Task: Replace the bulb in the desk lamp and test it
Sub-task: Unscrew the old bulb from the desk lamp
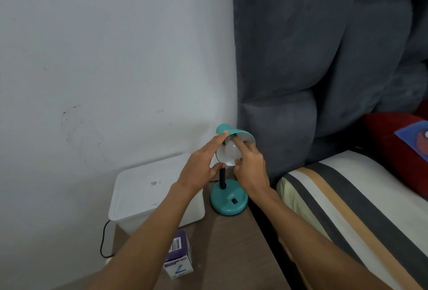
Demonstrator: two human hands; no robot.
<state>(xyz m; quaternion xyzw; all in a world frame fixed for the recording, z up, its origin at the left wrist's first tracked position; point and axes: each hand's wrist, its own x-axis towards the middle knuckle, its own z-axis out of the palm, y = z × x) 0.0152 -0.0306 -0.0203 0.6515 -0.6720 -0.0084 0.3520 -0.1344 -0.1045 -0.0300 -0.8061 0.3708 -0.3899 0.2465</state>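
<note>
A teal desk lamp stands on a brown bedside table (231, 243), its round base (228, 201) carrying a black switch. The shade (240, 133) tilts toward me, and a white bulb (231, 149) sits inside it. My left hand (200, 166) holds the shade's left rim, thumb under and fingers over. My right hand (249, 163) reaches into the shade with fingers closed around the bulb. A purple and white bulb box (178, 256) stands upright near the table's front, beside my left forearm.
A white lidded plastic box (143, 192) sits at the table's left, against the wall. A black cord (104, 238) hangs down beside it. A grey padded headboard (312, 58) rises right behind the lamp. A striped pillow (347, 197) lies on the bed to the right.
</note>
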